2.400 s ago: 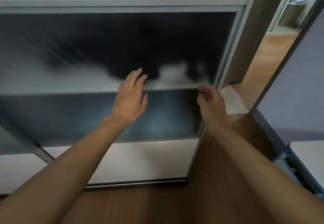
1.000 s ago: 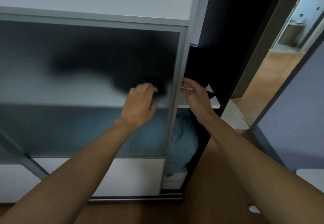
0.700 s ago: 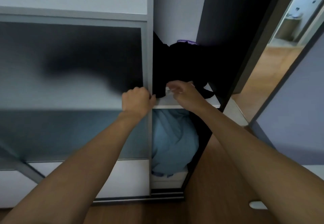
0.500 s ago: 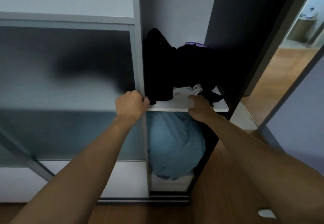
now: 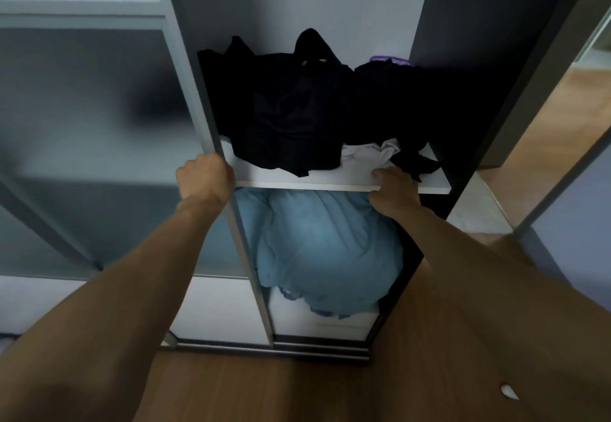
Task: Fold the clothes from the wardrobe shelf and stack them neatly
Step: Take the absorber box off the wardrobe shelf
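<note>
A heap of unfolded black clothes (image 5: 291, 114) lies on the white wardrobe shelf (image 5: 330, 182), with a white garment (image 5: 370, 153) under its right side and a purple one (image 5: 391, 59) behind. My left hand (image 5: 205, 180) grips the metal edge of the frosted sliding door (image 5: 82, 140). My right hand (image 5: 393, 190) holds the shelf's front edge, thumb on top, just in front of the white garment. A light blue bundle of fabric (image 5: 320, 249) fills the compartment below.
The dark wardrobe side panel (image 5: 469, 91) stands to the right of the shelf. A doorway with wooden floor (image 5: 542, 137) opens further right. Wooden flooring (image 5: 264, 388) lies at my feet.
The sliding door has gone left from shut to open, with my left hand on its edge, baring the shelf and clothes. My right hand dropped from the clothes to the shelf edge.
</note>
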Demonstrator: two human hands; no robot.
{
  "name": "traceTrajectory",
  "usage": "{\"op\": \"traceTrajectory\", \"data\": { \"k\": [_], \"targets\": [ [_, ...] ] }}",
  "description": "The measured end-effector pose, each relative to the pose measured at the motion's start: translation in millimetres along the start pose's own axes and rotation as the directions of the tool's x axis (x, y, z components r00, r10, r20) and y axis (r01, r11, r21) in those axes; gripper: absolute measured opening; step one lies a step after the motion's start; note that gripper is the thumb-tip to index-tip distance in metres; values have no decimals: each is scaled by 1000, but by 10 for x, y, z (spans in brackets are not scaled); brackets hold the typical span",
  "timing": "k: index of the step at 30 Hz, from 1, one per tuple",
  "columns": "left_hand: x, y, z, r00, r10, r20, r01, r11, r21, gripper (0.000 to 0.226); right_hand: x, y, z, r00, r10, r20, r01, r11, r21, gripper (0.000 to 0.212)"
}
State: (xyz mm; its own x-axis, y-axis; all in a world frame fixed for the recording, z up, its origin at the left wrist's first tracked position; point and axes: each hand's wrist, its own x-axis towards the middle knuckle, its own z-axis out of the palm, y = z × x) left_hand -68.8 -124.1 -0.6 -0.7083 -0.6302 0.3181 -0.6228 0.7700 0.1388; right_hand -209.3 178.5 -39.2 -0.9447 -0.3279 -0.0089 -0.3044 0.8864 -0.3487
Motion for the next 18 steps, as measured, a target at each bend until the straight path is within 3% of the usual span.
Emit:
{"op": "traceTrajectory", "data": {
  "k": [4,9,12,15,18],
  "targets": [
    [-40,-126,-23,998,4,61,-7,999,42,16,1,-33,-8,1000,11,-9,-11,1000,5,56],
    [35,-10,-143,917,54,395,-140,971,192,31,128,-137,-173,996,54,67,-56,998,27,37],
    [94,245,-56,889,195,414,-240,969,60,26,195,-177,-274,987,75,143,-85,994,65,31],
    [168,531,10,876,282,392,-251,959,-129,23,215,-166,-380,974,91,209,-111,990,83,32],
    [273,800,43,872,376,312,-284,909,-304,19,279,-161,-513,982,67,177,-95,983,155,33]
  ]
}}
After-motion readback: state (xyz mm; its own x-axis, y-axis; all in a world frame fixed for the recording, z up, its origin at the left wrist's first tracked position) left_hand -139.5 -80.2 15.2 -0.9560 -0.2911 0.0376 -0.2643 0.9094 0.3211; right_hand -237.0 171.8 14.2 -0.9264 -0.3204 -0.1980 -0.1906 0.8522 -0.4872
